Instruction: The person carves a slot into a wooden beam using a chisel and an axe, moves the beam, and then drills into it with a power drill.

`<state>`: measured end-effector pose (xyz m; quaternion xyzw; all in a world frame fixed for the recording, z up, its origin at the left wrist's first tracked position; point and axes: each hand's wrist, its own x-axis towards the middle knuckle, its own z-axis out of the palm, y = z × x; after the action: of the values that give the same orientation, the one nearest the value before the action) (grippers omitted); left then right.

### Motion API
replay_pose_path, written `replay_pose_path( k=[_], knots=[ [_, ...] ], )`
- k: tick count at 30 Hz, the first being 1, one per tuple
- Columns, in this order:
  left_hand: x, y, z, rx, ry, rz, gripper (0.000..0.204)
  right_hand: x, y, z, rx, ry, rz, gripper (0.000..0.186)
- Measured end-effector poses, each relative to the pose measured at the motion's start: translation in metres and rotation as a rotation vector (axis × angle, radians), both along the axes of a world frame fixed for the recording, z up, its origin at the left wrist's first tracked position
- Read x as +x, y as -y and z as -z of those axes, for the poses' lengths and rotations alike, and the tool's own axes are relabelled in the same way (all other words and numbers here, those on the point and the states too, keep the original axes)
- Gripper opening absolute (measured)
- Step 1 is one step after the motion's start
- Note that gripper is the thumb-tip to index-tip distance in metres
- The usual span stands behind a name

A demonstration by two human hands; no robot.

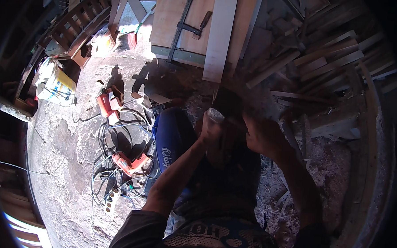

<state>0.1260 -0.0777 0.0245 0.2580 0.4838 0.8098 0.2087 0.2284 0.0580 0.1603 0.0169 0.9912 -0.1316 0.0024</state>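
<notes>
My left hand point(210, 130) is closed in front of my body, around something with a pale, rounded top point(215, 115). Deep shadow hides what that thing is. Close by on the right, my right hand point(261, 136) has its fingers curled in, and whatever it grips is dark and smeared. Between and just beyond the two hands is a dark block-like shape point(230, 102) that I cannot identify. A long pale board point(221, 36) reaches toward my hands from the far side.
On the floor to the left lie a red drill point(131, 164), another red power tool point(108, 106), tangled cables and a power strip point(111, 201). A white bucket point(57, 84) stands farther left. A bar clamp point(181, 30) rests on a wooden panel point(167, 16); scrap wood point(330, 59) is piled right.
</notes>
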Motion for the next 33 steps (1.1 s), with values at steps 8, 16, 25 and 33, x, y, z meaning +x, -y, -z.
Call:
replay_pose_path(
  k=[8, 16, 25, 33],
  knots=[
    [-0.021, 0.019, -0.024, -0.181, -0.061, -0.168, 0.010, 0.052, 0.022, 0.051, -0.486, -0.157, 0.257, 0.065],
    [-0.015, 0.020, -0.018, -0.229, -0.068, -0.234, 0.013, 0.058, 0.021, 0.049, -0.774, -0.107, 0.360, 0.066],
    [-0.016, 0.012, 0.012, -0.138, -0.073, -0.205, 0.014, 0.042, 0.035, -0.019, -0.454, 0.031, 0.222, 0.059],
    [-0.010, -0.001, 0.028, -0.238, -0.406, -0.187, 0.031, 0.015, 0.020, -0.022, -0.008, -0.157, -0.133, 0.047]
  ],
)
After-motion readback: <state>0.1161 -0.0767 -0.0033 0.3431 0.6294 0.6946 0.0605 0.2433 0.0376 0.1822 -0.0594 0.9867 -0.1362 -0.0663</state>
